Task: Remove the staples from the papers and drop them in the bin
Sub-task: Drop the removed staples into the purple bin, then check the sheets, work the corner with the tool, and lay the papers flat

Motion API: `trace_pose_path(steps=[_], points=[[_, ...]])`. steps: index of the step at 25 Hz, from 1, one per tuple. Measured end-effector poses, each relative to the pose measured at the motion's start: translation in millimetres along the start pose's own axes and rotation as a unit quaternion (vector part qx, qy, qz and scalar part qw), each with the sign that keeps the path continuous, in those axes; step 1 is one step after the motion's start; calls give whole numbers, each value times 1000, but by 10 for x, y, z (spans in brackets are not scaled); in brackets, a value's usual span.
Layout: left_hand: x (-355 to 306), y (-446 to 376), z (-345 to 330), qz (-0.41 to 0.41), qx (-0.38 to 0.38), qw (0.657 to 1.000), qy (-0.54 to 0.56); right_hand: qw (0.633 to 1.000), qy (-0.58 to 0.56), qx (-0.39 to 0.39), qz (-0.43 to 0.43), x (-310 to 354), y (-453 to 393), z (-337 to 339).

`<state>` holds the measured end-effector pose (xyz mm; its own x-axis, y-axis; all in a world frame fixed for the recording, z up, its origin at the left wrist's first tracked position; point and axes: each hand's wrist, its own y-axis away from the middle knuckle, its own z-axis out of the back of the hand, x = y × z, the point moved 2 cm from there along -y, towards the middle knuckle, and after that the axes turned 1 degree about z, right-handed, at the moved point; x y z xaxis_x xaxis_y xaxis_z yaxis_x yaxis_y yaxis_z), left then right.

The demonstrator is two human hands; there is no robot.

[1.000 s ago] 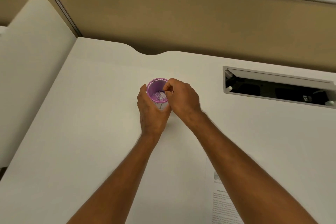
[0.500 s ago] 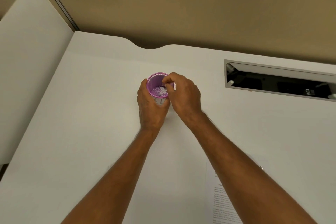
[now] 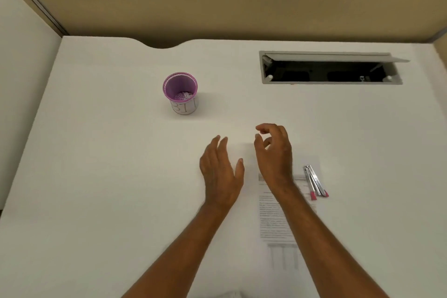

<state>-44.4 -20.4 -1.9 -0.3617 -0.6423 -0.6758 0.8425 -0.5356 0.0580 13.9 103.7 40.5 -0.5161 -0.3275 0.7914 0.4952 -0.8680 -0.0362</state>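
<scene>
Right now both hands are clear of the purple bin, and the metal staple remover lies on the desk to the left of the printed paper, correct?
Not quite. The head view shows the staple remover at the right edge of the printed paper, not its left. The left hand and right hand are indeed clear of the purple bin.

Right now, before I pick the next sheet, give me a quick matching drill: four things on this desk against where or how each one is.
Things:
1. bin
2. staple remover
3. left hand
4. hatch

Places or states:
A. lid raised, set into the desk at far right
B. lying on the printed paper, pink tips toward the person
C. purple, standing alone, scraps inside
D. fingers straight, holding nothing

Pairs: 1-C, 2-B, 3-D, 4-A
</scene>
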Motion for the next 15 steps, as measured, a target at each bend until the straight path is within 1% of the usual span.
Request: trace_pose_path(steps=[2,4,5,7,11,15], points=[[-142,368,-239,-77,66,995,-26,998,34,-28,-35,-403,307,268],[-237,612,-440,-132,106,984,-60,991,107,-53,-67,-747,553,503],[-266,700,-522,-146,122,978,-82,985,139,-61,-85,-888,650,608],[-257,794,-633,-152,148,969,-123,978,165,-62,-110,-1082,769,743],[-164,849,-741,-165,147,956,-194,978,174,-32,-109,-1284,824,840],[-157,862,-783,-167,132,951,-223,983,162,-7,-88,-1383,750,907]])
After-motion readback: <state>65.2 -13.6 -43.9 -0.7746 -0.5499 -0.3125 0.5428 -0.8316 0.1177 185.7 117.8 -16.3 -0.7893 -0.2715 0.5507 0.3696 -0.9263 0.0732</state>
